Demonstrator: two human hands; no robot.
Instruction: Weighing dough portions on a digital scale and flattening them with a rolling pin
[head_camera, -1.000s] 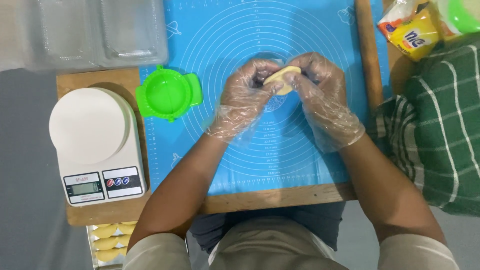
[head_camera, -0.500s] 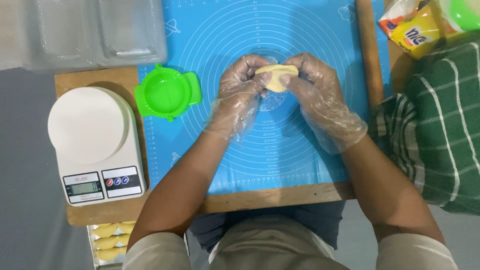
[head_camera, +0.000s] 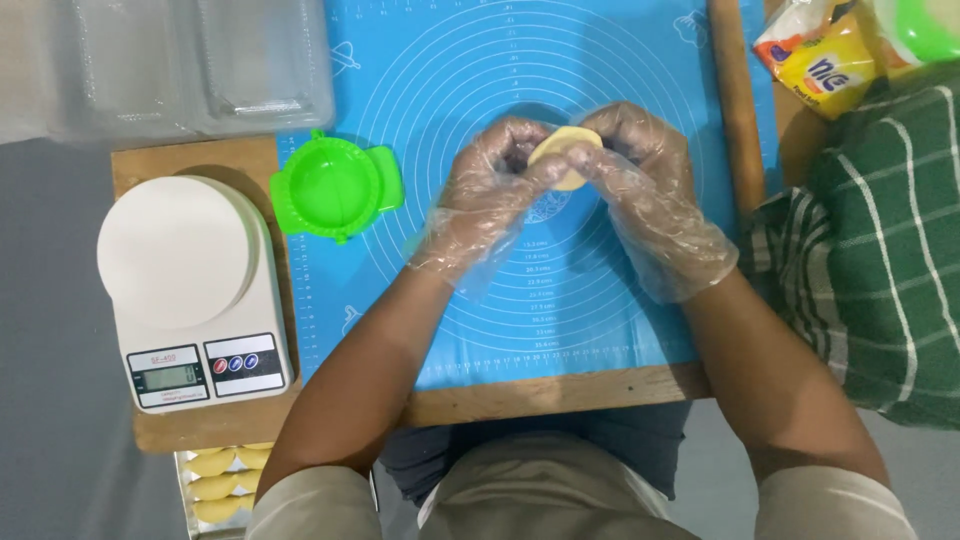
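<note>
Head view: upper centre of frame, above blue mat (head_camera: 600, 300).
Hands: left hand (head_camera: 490, 195) and right hand (head_camera: 650, 195) together, gloved fingertips pinching dough piece (head_camera: 562, 150).
Advice: even, light pressure advisable.

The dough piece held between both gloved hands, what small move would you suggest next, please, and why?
Probably carry the dough piece left to the open green press mould. Both the left hand and the right hand pinch it above the blue mat, and the mould looks empty.
</note>
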